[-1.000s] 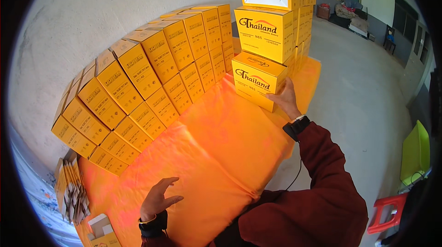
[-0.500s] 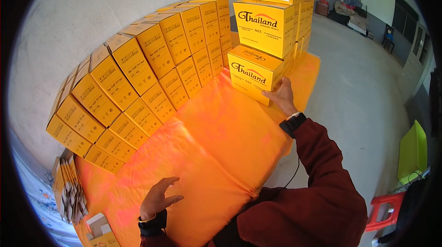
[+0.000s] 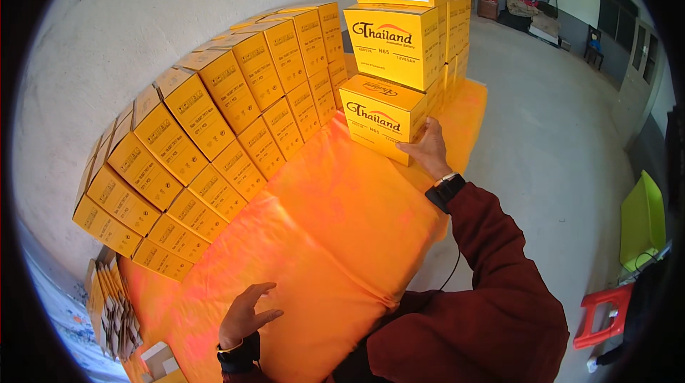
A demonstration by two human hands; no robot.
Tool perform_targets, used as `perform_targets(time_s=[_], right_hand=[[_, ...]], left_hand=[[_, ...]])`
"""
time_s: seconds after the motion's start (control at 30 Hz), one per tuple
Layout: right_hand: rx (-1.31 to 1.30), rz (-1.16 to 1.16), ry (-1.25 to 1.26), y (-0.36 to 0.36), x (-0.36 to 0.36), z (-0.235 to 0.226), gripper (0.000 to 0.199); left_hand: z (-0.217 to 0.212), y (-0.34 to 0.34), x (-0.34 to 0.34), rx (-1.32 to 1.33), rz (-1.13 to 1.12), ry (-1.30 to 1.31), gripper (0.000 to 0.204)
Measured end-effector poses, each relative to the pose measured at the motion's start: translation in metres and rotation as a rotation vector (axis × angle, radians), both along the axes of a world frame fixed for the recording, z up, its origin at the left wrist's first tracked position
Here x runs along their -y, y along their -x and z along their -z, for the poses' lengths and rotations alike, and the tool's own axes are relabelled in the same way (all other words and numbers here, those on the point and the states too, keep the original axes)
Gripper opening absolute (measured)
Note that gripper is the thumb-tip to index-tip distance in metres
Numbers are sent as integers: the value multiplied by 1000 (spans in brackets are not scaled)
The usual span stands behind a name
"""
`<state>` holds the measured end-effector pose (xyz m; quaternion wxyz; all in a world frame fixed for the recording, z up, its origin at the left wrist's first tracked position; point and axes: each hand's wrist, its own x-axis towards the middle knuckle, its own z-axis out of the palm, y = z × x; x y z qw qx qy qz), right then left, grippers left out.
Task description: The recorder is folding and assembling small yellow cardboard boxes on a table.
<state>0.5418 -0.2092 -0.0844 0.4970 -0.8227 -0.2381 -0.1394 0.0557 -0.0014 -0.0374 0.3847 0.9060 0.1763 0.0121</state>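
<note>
Yellow box (image 3: 377, 120), 1 o'clock from view centre, is barely shifting against stack (image 3: 391, 46): probably settling. Your right hand (image 3: 429, 150) is straddling its edge, cannot tell if gripping; left hand (image 3: 245, 317), fingers spread, is hovering empty, 7 o'clock from box.

Just above centre: right hand (image 3: 428, 147) against right edge of yellow box (image 3: 377, 123), thumb on front. Lower centre: left hand (image 3: 245, 314) over orange cloth (image 3: 335, 219), thumb and fingers apart. Left half: two-high row of boxes (image 3: 246, 80) along wall (image 3: 143, 16). Lower right: red stool (image 3: 603, 317).
</note>
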Motion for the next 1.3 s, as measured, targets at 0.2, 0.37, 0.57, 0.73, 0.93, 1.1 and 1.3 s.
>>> perform_targets(time_s=[0.2,0.37,0.57,0.73,0.93,1.1,1.3], right_hand=[[-39,-9,16,29,12,-23,101],[274,-20,-139,54,13,-43,90],[264,-407,-302,87,-14,-49,69],[38,-737,-316,115,-47,-44,52],[-125,-978,-250,127,-68,-43,38],[-154,-1106,-119,128,-93,-43,25],[-113,-1128,-46,138,-90,-40,18]], left_hand=[[-12,31,-5,69,-143,-96,62],[-4,161,-34,56,-571,-651,80],[16,343,-19,-486,-973,-1360,62],[41,351,36,-639,-1229,-472,70],[36,321,66,-431,-1254,-558,62],[30,310,83,-576,-1546,-411,81],[38,316,86,-466,-1513,-419,87]])
